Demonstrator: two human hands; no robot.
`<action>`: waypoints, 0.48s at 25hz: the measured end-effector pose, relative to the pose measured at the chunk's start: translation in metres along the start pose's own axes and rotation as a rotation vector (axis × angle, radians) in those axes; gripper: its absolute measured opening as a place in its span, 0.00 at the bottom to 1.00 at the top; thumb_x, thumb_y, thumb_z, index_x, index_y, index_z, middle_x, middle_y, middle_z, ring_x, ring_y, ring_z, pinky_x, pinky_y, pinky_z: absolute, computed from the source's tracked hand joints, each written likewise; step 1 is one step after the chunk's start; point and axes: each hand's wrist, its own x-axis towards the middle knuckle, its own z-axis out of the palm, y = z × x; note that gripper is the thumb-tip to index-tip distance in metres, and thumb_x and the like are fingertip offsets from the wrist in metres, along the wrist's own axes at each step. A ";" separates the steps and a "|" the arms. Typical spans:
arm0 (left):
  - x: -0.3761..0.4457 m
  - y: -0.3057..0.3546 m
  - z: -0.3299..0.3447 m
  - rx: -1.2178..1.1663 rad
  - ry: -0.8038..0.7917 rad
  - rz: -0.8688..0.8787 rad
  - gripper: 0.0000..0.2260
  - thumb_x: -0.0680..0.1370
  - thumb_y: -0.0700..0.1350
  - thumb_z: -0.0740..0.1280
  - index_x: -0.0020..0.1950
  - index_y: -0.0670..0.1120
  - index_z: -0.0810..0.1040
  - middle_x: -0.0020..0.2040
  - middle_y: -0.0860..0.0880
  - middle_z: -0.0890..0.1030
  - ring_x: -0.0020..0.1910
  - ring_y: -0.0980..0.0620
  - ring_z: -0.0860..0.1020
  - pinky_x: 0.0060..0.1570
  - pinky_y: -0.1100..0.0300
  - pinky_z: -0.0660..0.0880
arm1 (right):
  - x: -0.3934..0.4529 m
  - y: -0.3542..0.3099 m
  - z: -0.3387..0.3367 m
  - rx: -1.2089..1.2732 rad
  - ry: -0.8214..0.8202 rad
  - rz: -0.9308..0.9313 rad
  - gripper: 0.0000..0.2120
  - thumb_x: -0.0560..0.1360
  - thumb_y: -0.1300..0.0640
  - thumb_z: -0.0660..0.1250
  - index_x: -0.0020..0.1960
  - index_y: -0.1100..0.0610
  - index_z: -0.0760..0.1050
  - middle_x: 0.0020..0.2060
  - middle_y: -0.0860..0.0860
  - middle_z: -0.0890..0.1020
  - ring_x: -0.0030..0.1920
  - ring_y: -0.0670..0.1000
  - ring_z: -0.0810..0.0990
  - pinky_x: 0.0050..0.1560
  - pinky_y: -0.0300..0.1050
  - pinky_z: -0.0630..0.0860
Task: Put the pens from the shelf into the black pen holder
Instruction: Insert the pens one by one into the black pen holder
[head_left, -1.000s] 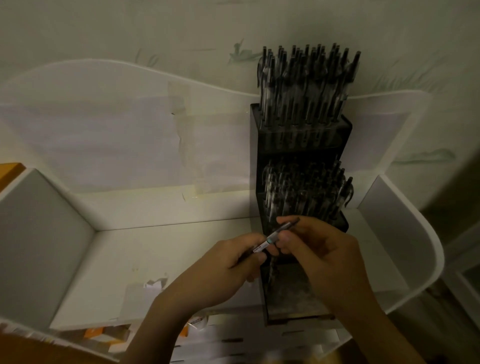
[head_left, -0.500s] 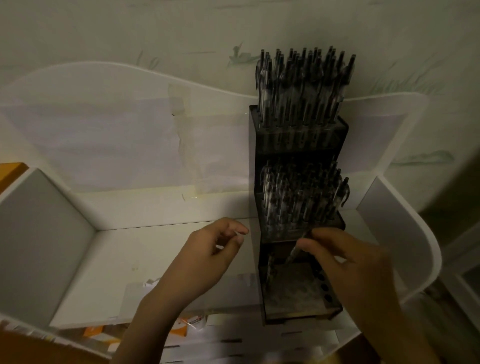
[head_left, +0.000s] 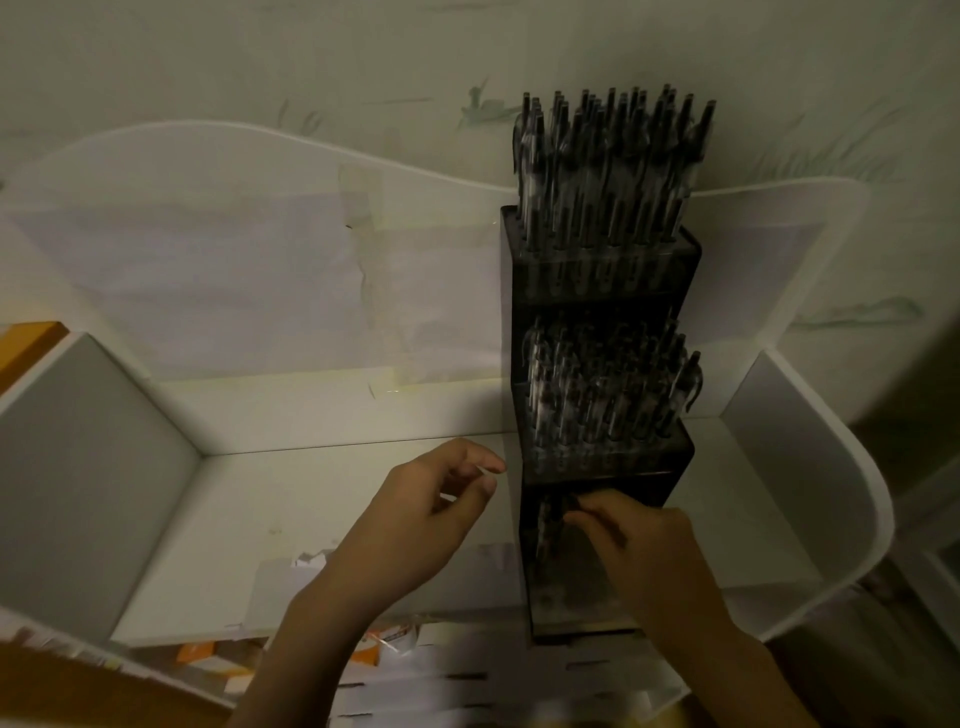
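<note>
Holder: black pen holder (head_left: 597, 270), three tiers, upper two full of pens (head_left: 613, 156).
Right hand (head_left: 639, 545): pinches a pen (head_left: 569, 506) at lowest tier.
Left hand (head_left: 421, 514): loose, holding nothing, above white shelf (head_left: 311, 499).
Writing: none legible.

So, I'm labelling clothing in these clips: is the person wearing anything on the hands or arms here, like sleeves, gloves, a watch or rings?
Nothing worn shows. The left hand and right hand are bare, with no gloves, and no rings can be made out in the dim light. Both forearms are uncovered down to the bottom edge of the picture: no sleeve, watch or band on either wrist.
</note>
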 end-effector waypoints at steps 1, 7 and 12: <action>0.000 0.001 0.001 0.004 -0.004 -0.002 0.06 0.79 0.48 0.64 0.52 0.59 0.78 0.46 0.58 0.81 0.47 0.64 0.78 0.48 0.70 0.76 | 0.000 0.001 0.003 -0.030 -0.023 0.006 0.06 0.72 0.53 0.69 0.43 0.55 0.82 0.31 0.48 0.82 0.29 0.43 0.79 0.31 0.36 0.74; -0.008 0.006 0.005 0.036 0.006 -0.007 0.07 0.79 0.47 0.64 0.54 0.59 0.77 0.46 0.58 0.81 0.47 0.64 0.78 0.47 0.73 0.74 | -0.005 -0.005 -0.003 -0.072 -0.041 0.087 0.07 0.71 0.53 0.74 0.48 0.52 0.83 0.37 0.46 0.85 0.36 0.44 0.83 0.38 0.41 0.80; -0.019 0.016 0.002 0.096 0.108 0.027 0.11 0.79 0.48 0.65 0.59 0.61 0.74 0.49 0.60 0.80 0.51 0.67 0.77 0.54 0.70 0.74 | 0.002 -0.042 -0.033 -0.014 0.101 -0.053 0.15 0.71 0.52 0.74 0.56 0.53 0.81 0.49 0.46 0.83 0.49 0.43 0.81 0.52 0.37 0.78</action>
